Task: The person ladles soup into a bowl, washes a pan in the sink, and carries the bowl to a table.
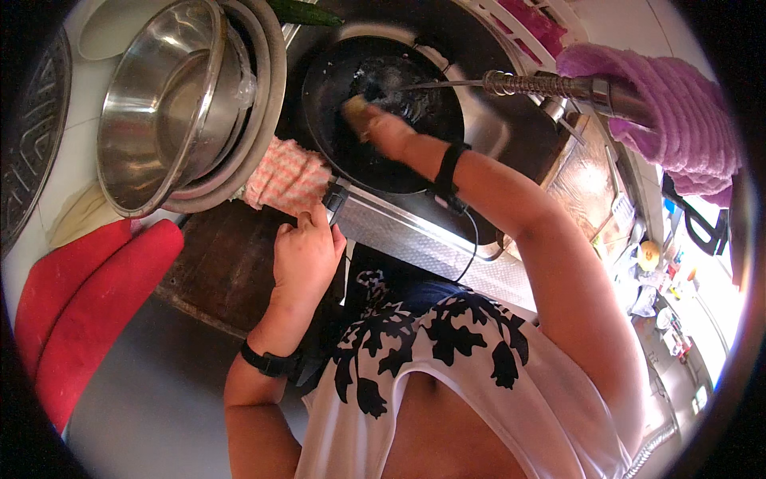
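Observation:
A black wok [326, 129] sits in the dark sink [526, 135], with water and some foam in its bowl. My left hand [308, 248] grips the wok's handle [336, 200] at the near left rim. Inside the wok, my right hand [392, 132] holds a tan scrubber [357, 114] against the inner surface; the hand is blurred and the scrubber's exact kind is unclear. A thin stream of water [440, 84] runs into the wok from the spring-coiled faucet [532, 85] on the right.
Nested metal bowls [161, 114] stand left of the sink beside a pink-and-white checked cloth [287, 175]. A cucumber [305, 12] lies at the back. A purple towel [664, 114] is draped over the faucet. Red padded mitts [102, 317] lie at left, near a dark wooden board [227, 269].

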The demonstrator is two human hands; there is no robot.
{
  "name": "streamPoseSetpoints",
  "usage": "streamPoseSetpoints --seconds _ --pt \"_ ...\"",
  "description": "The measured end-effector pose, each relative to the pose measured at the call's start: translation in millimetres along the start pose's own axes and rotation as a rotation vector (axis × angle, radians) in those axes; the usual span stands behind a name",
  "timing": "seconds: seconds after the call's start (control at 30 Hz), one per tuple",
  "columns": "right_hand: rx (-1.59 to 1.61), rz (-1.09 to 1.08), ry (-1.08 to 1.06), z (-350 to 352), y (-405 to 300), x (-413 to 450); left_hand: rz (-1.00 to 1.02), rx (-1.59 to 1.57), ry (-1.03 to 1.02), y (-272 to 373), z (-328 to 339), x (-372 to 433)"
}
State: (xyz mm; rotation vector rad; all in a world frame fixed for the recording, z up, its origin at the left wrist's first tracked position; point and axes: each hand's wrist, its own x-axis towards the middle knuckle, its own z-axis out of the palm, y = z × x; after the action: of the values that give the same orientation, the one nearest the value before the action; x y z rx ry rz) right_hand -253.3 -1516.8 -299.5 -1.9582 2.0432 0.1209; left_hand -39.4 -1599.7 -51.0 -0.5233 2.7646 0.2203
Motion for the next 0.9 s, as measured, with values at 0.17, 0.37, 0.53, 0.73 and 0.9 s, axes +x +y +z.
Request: streamPoseSetpoints --seconds 0.17,0.37,0.53,0.73,0.9 --pt "0.464 0.381 -0.095 -10 13 18 0.0 0.068 0.005 1 -2 -3" --pt "-0.303 -0.198 0.093 -22 -7 14 -0.015 -0.02 -0.009 1 -2 0" --pt "0.326 0.324 -0.032 -30 20 8 -0.009 -0.03 -0.026 -2 1 1" --pt "0.272 0.245 -0.281 -60 -6 -11 -0.027 -0.021 -0.026 -3 1 -1" --pt "0.333 0.208 -0.138 -24 -10 -8 -0.004 -0.049 -0.001 -3 0 2"
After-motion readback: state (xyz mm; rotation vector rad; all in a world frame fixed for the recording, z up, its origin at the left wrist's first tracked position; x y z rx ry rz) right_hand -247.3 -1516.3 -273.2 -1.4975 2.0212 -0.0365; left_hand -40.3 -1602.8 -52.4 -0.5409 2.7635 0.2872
